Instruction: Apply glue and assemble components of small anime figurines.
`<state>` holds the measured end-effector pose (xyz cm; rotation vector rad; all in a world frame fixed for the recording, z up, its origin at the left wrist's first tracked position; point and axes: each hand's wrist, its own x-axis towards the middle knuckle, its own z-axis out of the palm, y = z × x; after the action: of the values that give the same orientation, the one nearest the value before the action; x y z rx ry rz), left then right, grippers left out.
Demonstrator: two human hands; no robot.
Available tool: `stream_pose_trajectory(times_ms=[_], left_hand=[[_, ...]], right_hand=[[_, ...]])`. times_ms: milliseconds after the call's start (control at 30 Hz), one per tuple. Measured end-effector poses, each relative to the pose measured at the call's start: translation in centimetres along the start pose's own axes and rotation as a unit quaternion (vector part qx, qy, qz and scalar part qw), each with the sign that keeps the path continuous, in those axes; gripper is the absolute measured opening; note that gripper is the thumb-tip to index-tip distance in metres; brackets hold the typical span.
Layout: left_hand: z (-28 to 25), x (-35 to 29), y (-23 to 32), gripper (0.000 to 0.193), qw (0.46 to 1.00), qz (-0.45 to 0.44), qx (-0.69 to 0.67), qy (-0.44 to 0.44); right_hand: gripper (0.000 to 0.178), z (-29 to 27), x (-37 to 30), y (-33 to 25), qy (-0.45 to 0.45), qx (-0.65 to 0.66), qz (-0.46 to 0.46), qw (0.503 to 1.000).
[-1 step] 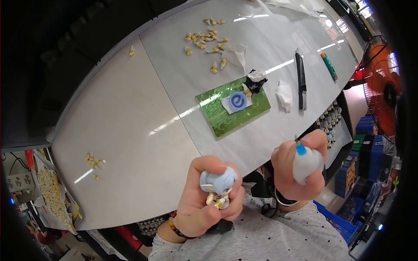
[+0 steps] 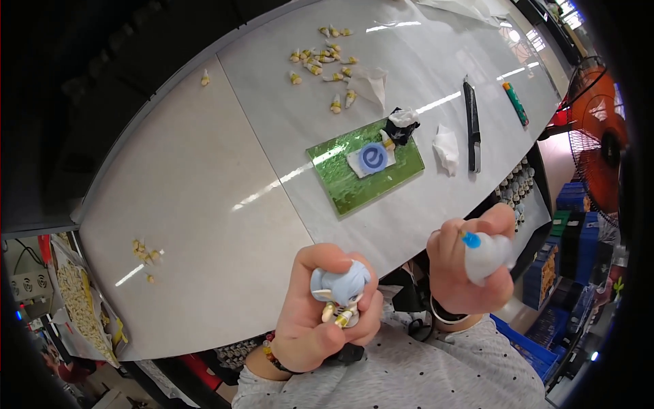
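At 6 o'clock in the view, the left hand [image 2: 300, 334] is palm-up, its fingers folded snugly round a small figure [image 2: 338, 283] with pale-blue hair and a pointed ear; the thumb presses in from below, beside the gold-trimmed pieces at the figure's front. At 4 o'clock the right hand [image 2: 451, 273] is raised off the tabletop [image 2: 204, 191], fingers wrapped around a soft white bottle [image 2: 482, 262] with a bright blue collar [image 2: 470, 238].

Compared with the earlier frame, the bottle has tipped — its nozzle end now leans toward 10 o'clock, where it stood nearer 11 — and its body is blurred. The left hand and figure are almost unchanged.

Just past 1 o'clock from the centre, a green slab [image 2: 337, 194] carries a blue disc [image 2: 373, 157] — the disc bears a darker curled mark. Small white-and-gold parts [image 2: 313, 67] lie scattered at 12 o'clock.
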<state>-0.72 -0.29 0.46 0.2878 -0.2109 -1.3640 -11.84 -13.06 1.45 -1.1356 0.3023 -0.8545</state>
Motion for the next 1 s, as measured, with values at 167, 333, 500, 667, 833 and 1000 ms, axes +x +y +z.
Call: stream_pose_trajectory(times_ms=[167,333,500,667,833,1000], left_hand=[[-0.1,0.4,-0.2,0.052,0.997,0.075,0.009,0.002],[-0.1,0.3,-0.7,0.054,0.987,0.133,0.081,0.031],[-0.2,0.3,-0.9,0.055,0.983,0.155,0.098,0.028],[-0.2,0.3,-1.0,0.054,0.98,0.17,0.101,0.034],[-0.2,0.3,-1.0,0.052,0.978,0.173,0.108,0.031],[-0.3,0.0,-0.6,0.05,0.985,0.152,0.069,0.041]], right_hand=[[0.035,0.3,0.0,0.1,0.021,0.047,-0.08,0.995],[0.051,0.1,0.1,0.8,-0.062,-0.148,-0.243,0.957],[0.054,0.3,0.1,0.6,-0.103,-0.18,-0.238,0.949],[0.053,0.1,-0.1,0.6,-0.115,-0.228,-0.25,0.934],[0.05,0.5,-0.1,0.0,-0.131,-0.261,-0.26,0.92],[0.038,-0.2,-0.3,0.7,-0.097,-0.116,-0.272,0.95]])
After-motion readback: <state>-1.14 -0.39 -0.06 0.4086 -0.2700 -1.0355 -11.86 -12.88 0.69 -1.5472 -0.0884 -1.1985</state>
